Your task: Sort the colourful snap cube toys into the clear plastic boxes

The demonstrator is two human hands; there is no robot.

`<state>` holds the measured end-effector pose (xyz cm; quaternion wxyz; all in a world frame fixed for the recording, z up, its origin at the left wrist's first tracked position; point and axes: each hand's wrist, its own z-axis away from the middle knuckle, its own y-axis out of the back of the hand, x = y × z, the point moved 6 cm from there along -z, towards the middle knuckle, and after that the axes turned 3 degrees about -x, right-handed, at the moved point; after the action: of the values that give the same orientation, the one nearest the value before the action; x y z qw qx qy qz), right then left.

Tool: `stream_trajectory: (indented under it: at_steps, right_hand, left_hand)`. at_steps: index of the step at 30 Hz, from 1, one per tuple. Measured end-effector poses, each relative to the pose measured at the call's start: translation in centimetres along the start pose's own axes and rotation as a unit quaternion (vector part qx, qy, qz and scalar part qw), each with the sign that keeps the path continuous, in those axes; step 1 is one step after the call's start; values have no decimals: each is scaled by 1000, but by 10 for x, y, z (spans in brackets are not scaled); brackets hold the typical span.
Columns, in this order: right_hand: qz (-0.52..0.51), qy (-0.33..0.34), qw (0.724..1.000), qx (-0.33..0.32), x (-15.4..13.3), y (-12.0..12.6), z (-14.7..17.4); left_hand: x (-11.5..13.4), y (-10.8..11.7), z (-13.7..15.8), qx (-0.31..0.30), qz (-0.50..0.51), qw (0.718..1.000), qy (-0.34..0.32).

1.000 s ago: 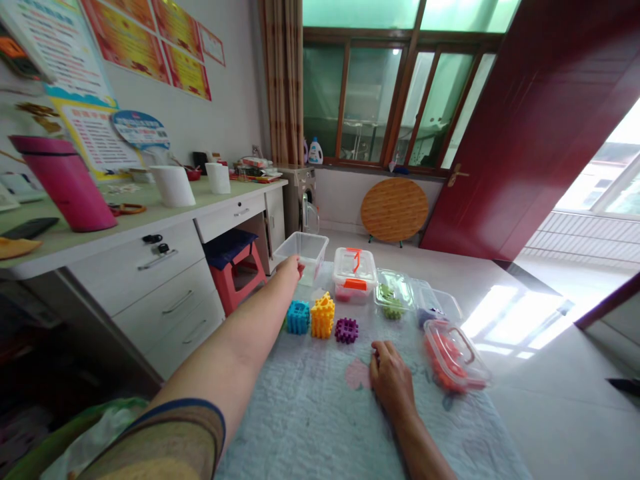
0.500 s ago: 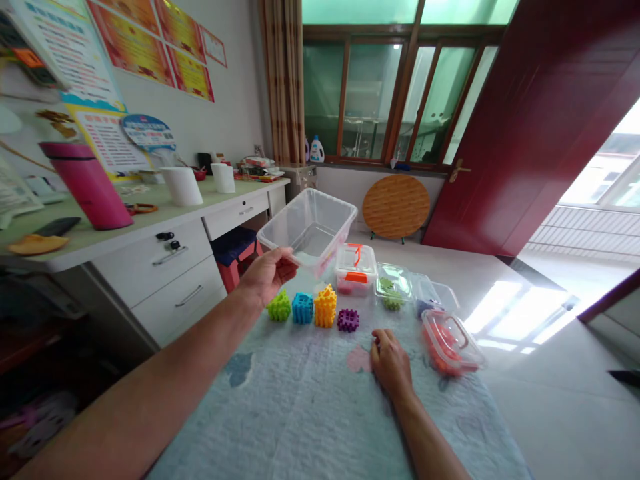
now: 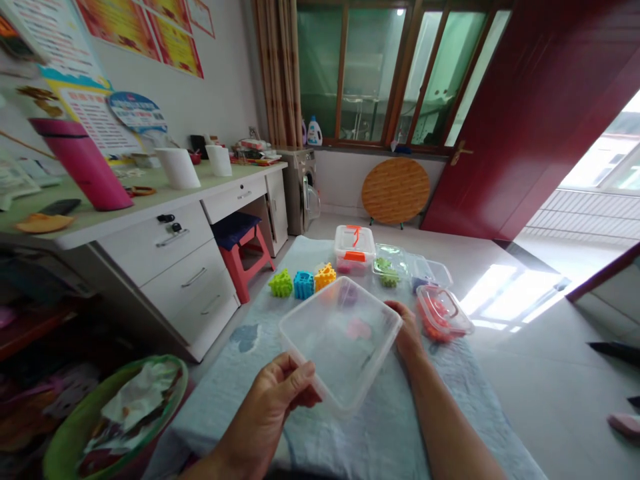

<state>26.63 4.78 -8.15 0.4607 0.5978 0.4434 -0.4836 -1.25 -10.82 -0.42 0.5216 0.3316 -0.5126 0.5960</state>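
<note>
Both my hands hold a clear plastic box (image 3: pixel 340 353), tilted above the blue cloth (image 3: pixel 370 440). My left hand (image 3: pixel 280 393) pinches its near left rim, thumb on top. At the right corner, my right hand (image 3: pixel 411 337) is closed around the edge, its fingers partly hidden behind it. Just beyond stand a lime-green block (image 3: pixel 281 284), a blue block (image 3: pixel 303 285) and a yellow block (image 3: pixel 324 275), all with toothed edges. The yellow one is partly covered by the box. A purple block (image 3: pixel 349 293) shows blurred through the plastic.
Behind the blocks sits a lidded box with orange latches (image 3: pixel 355 256). Clear containers with green pieces (image 3: pixel 387 275), dark blue pieces (image 3: pixel 421 283) and red pieces (image 3: pixel 440 320) line the right side. A waste basket (image 3: pixel 183 380), pink stool (image 3: pixel 243 267) and desk (image 3: pixel 150 257) are left.
The box has come down and nearer from above the blocks, turning as it moved. My right hand has left the cloth and taken hold of its right side. The view has tilted downward.
</note>
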Motion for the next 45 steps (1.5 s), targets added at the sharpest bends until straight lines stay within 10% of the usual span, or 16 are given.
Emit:
stream_trajectory:
  at_steps: [6,10,16,22,30,38,45]
  right_hand:
    - [-163,-56,984,-34,-1,1,3]
    - [-197,-68,976,-67,-4,0,5]
    - [-224,-123,953,-164,-16,-6,12]
    - [-223,-160,934,-227,-18,-18,25]
    - [-301,-136,906,-265,-16,-21,24]
    - [-311,-97,907,-269,-25,-14,20]
    - [-295,-103,909,-275,-36,-6,26]
  left_hand:
    - [-11,-8,9,-127,2,990,69]
    - [8,6,31,-252,-167,944,131]
    - [72,56,13,-122,-365,923,-18]
    - [101,28,-77,-37,-339,914,-218]
    - [58,-8,-147,-91,-184,974,-101]
    - [38,5,-125,60,-10,996,-57]
    - [24,7,-83,68,61,996,6]
